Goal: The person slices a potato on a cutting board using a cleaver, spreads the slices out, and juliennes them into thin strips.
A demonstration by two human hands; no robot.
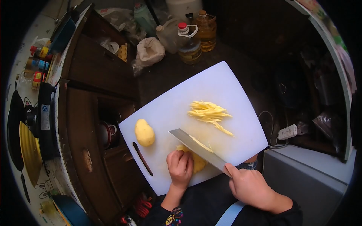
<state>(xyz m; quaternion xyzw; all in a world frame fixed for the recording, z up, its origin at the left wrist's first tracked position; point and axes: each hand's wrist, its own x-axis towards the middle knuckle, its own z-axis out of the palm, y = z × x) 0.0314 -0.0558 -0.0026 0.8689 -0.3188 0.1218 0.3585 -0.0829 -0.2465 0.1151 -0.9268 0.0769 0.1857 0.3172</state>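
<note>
A white cutting board [162, 113] lies tilted in view. With its fingers curled, my left hand [180, 169] presses on a sliced yellow potato [198, 162] near the board's lower edge. My right hand [250, 186] grips the handle end of a cleaver [203, 150], whose blade lies across the potato's far side and hides part of it. A few thin strips rest along the blade. Farther up the board is a pile of potato strips [207, 112]. One whole peeled potato [144, 132] sits at the left, above the board's handle slot.
Oil bottles [207, 32] [189, 47] and an open white bag [150, 51] stand beyond the board. Dark wooden cabinets [85, 132] are on the left. At the right are a power strip [287, 132] and a grey box-like surface [301, 177].
</note>
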